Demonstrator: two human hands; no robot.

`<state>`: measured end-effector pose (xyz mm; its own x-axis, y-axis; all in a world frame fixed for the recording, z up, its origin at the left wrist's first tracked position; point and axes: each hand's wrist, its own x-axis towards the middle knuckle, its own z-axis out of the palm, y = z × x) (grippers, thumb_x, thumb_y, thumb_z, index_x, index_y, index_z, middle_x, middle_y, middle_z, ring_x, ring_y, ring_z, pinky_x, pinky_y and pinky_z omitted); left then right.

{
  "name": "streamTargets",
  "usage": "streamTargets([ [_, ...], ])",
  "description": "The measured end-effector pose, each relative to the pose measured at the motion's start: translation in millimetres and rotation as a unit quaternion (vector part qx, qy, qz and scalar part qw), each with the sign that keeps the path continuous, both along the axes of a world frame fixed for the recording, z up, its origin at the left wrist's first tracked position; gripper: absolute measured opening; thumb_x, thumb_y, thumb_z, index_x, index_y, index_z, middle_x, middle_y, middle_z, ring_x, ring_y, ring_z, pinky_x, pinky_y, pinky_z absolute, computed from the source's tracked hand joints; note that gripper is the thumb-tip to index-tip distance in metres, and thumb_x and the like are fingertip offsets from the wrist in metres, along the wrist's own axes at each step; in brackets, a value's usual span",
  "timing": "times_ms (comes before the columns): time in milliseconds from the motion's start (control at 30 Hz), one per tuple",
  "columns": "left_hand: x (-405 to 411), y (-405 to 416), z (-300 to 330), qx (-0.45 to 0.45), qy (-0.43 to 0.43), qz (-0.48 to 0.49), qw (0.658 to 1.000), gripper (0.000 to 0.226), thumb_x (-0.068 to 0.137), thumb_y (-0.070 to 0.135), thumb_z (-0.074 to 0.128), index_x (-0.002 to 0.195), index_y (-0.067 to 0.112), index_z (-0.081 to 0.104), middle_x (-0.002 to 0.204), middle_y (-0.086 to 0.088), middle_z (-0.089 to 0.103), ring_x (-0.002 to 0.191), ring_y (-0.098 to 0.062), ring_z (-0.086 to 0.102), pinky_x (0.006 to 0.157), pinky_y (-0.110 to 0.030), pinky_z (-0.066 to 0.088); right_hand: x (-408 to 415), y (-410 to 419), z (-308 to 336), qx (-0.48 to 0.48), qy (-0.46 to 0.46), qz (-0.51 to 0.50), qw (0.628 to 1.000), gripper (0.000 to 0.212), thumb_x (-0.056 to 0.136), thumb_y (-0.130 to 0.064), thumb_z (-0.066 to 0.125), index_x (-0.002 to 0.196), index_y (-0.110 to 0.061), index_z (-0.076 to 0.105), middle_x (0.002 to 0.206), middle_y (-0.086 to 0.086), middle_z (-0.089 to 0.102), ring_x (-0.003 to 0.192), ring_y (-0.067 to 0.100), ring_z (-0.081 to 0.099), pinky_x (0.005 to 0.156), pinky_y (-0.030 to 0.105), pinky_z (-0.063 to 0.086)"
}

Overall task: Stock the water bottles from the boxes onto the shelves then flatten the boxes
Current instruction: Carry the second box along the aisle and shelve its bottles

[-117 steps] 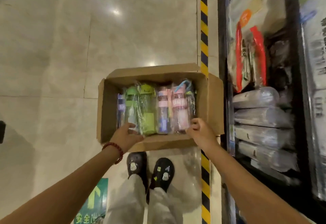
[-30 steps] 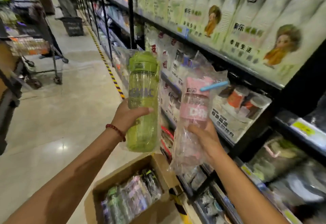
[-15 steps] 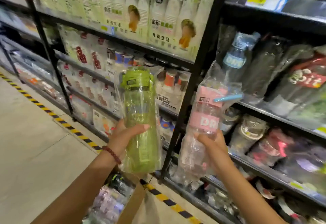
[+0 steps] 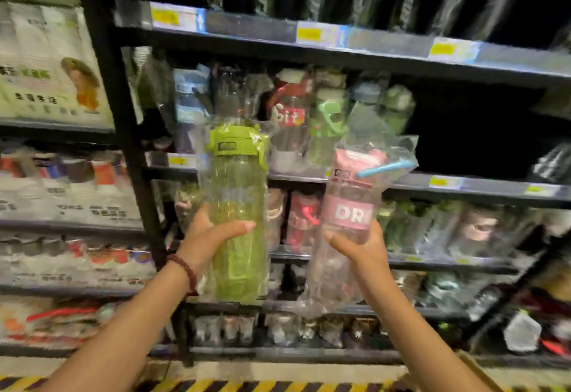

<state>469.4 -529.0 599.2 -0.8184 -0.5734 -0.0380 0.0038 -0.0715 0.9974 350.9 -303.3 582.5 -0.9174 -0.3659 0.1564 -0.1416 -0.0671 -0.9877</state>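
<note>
My left hand [image 4: 210, 241] grips a green water bottle [image 4: 236, 194] in a clear plastic bag, held upright. My right hand [image 4: 360, 246] grips a clear bottle with a pink lid and pink band [image 4: 350, 203], also bagged, with a blue strap near its lid. Both bottles are raised in front of the dark metal shelves [image 4: 401, 184], at the level of the middle shelf. That shelf holds several bagged bottles [image 4: 296, 113] on its left part, and its right part is dark. A cardboard corner of the box [image 4: 482, 373] shows at the bottom right.
A black upright post [image 4: 123, 132] divides the shelving. Boxed goods and cups [image 4: 61, 194] fill the bay to its left. Lower shelves hold more bagged bottles [image 4: 448, 231]. A yellow-black floor stripe [image 4: 247, 387] runs along the shelf base.
My view has swung right, from the aisle to face the shelves head-on. Both hands still hold their bottles, now in front of the bottle shelves. The box has dropped almost out of view.
</note>
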Motion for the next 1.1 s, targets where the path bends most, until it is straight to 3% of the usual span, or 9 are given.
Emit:
streamTargets([
  [67, -38, 41, 4, -0.013, 0.008, -0.006, 1.000, 0.049, 0.067, 0.019, 0.084, 0.100, 0.025, 0.048, 0.093, 0.008, 0.061, 0.081, 0.004, 0.061, 0.087, -0.019, 0.048, -22, 41, 4, 0.021, 0.019, -0.044, 0.999, 0.089, 0.046, -0.052, 0.088, 0.122, -0.025, 0.049, 0.114, -0.002, 0.064, 0.102, 0.011, 0.063, 0.082, 0.031, 0.051],
  [167, -86, 108, 9, -0.034, 0.000, -0.053, 0.998, 0.043, 0.071, 0.002, 0.078, 0.089, 0.026, 0.046, 0.063, 0.025, 0.062, 0.058, 0.014, 0.058, 0.056, -0.007, 0.044, -51, 103, 5, 0.029, 0.033, -0.102, 0.994, 0.085, 0.041, -0.051, 0.084, 0.115, -0.026, 0.051, 0.110, 0.000, 0.065, 0.099, 0.013, 0.064, 0.082, 0.033, 0.052],
  [300, -143, 168, -2, -0.012, 0.029, -0.131, 0.991, 0.110, 0.023, 0.048, 0.092, 0.119, 0.012, 0.054, 0.101, -0.005, 0.071, 0.096, -0.022, 0.068, 0.087, -0.040, 0.053, -81, 178, 1, 0.030, 0.024, -0.139, 0.990, 0.087, 0.047, -0.046, 0.083, 0.123, -0.022, 0.049, 0.114, -0.001, 0.064, 0.101, 0.011, 0.064, 0.086, 0.033, 0.052],
  [367, -165, 195, 0, -0.017, 0.029, -0.156, 0.987, 0.106, 0.019, 0.045, 0.092, 0.114, 0.012, 0.056, 0.095, -0.003, 0.073, 0.089, -0.018, 0.069, 0.081, -0.037, 0.056, -94, 207, 0, 0.035, 0.018, -0.155, 0.987, 0.091, 0.045, -0.050, 0.083, 0.125, -0.023, 0.048, 0.117, 0.001, 0.063, 0.104, 0.015, 0.063, 0.088, 0.038, 0.053],
  [500, -204, 230, 11, -0.038, 0.049, -0.190, 0.980, 0.055, 0.045, 0.013, 0.087, 0.091, 0.021, 0.057, 0.067, 0.017, 0.071, 0.062, 0.002, 0.066, 0.054, -0.013, 0.051, -118, 242, -1, 0.035, 0.008, -0.173, 0.984, 0.091, 0.046, -0.043, 0.083, 0.125, -0.018, 0.047, 0.114, 0.003, 0.063, 0.101, 0.017, 0.064, 0.083, 0.034, 0.053],
  [633, -231, 237, 20, -0.039, 0.056, -0.178, 0.982, 0.068, 0.033, 0.035, 0.082, 0.096, 0.023, 0.060, 0.081, 0.009, 0.073, 0.076, -0.006, 0.070, 0.063, -0.021, 0.053, -151, 246, 1, 0.027, 0.000, -0.156, 0.987, 0.079, 0.054, -0.033, 0.080, 0.124, -0.020, 0.046, 0.112, -0.001, 0.062, 0.100, 0.014, 0.063, 0.079, 0.029, 0.052],
  [767, -255, 223, 21, -0.054, 0.051, -0.154, 0.985, 0.057, 0.044, 0.027, 0.083, 0.095, 0.025, 0.059, 0.081, 0.009, 0.072, 0.073, -0.001, 0.069, 0.060, -0.015, 0.051, -181, 221, 0, 0.027, -0.015, -0.127, 0.991, 0.077, 0.053, -0.035, 0.080, 0.121, -0.022, 0.047, 0.111, -0.001, 0.062, 0.100, 0.016, 0.063, 0.081, 0.033, 0.053],
  [967, -290, 185, 27, 0.004, 0.054, -0.115, 0.992, 0.108, 0.016, 0.056, 0.089, 0.113, 0.018, 0.057, 0.104, -0.007, 0.070, 0.095, -0.023, 0.067, 0.086, -0.043, 0.053, -225, 174, 14, 0.022, 0.003, -0.087, 0.996, 0.064, 0.064, -0.025, 0.085, 0.115, -0.027, 0.047, 0.109, -0.006, 0.062, 0.095, 0.004, 0.063, 0.078, 0.023, 0.050],
  [1100, -318, 168, 35, 0.011, 0.074, -0.096, 0.993, 0.111, 0.022, 0.056, 0.090, 0.119, 0.015, 0.056, 0.109, -0.011, 0.068, 0.102, -0.031, 0.064, 0.093, -0.056, 0.047, -254, 152, 29, 0.014, 0.012, -0.079, 0.997, 0.072, 0.051, -0.043, 0.082, 0.114, -0.029, 0.051, 0.111, -0.003, 0.066, 0.100, 0.010, 0.064, 0.089, 0.036, 0.052],
])
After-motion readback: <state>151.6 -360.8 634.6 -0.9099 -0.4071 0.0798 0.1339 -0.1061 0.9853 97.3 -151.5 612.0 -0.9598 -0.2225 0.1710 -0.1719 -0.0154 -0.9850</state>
